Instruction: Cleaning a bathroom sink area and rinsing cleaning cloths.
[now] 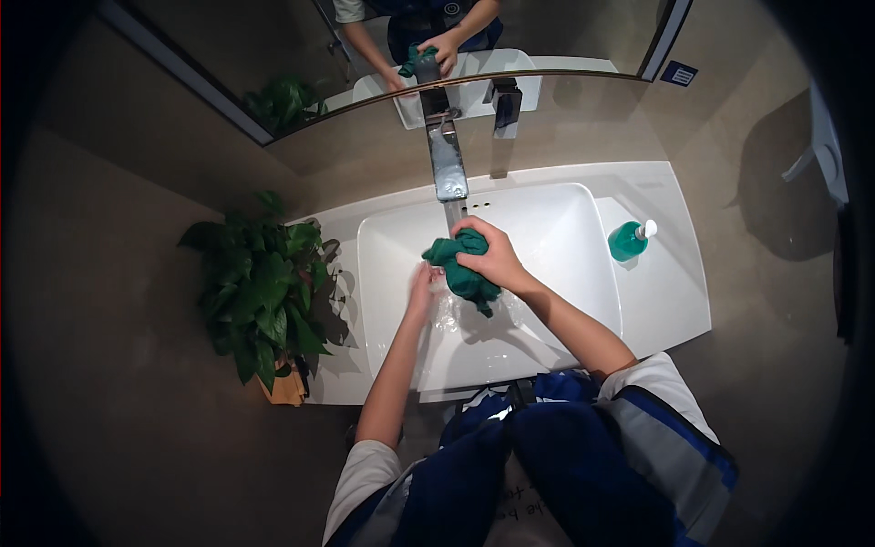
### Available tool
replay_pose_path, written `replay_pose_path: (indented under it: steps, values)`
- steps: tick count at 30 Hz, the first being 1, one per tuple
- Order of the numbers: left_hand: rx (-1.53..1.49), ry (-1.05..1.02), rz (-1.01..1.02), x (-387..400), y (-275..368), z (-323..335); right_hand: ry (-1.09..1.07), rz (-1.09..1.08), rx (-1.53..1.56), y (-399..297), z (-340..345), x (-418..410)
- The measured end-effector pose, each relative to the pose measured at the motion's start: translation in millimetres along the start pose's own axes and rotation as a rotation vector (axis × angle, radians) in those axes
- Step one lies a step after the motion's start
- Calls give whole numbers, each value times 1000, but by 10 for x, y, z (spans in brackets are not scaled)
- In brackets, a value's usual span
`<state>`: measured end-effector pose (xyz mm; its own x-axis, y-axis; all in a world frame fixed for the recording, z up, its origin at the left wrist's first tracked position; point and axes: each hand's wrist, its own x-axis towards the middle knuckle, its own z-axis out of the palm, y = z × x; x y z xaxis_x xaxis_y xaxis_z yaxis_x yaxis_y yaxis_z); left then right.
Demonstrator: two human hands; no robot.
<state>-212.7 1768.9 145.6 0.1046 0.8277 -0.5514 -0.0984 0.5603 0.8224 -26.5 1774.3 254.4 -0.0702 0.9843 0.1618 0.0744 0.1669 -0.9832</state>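
Note:
A bunched green cloth [468, 277] is gripped in my right hand [497, 256], over the white washbasin [560, 225]. Its loose end hangs down toward the basin floor. Just left of the cloth and partly behind it is my left hand [424, 287], low in the basin with its fingers wet; their exact pose is partly hidden and blurred. Water runs from the chrome faucet [449, 164] behind the cloth and splashes in the basin. Foam or water coats the top of the spout.
A leafy potted plant [263, 287] stands on the counter's left end. On the right counter [673, 273] is a green soap pump bottle [627, 241]. A chrome wall-mounted fixture [506, 109] is right of the faucet, beneath a mirror [567, 34] that reflects the hands.

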Motion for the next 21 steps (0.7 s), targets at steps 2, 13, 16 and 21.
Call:
replay_pose_path:
  steps: [2, 13, 16, 21]
  values:
    - [-395, -366, -177, -208, 308, 440, -36, 61, 88, 53, -56, -28]
    - [-436, 18, 75, 230, 271, 905, 438, 43, -527, 240, 278, 35]
    - [-231, 75, 230, 372, 313, 836, 393, 161, -364, 232, 282, 160]
    - [-184, 259, 383, 287, 536, 883, 325, 255, -177, 329, 274, 389]
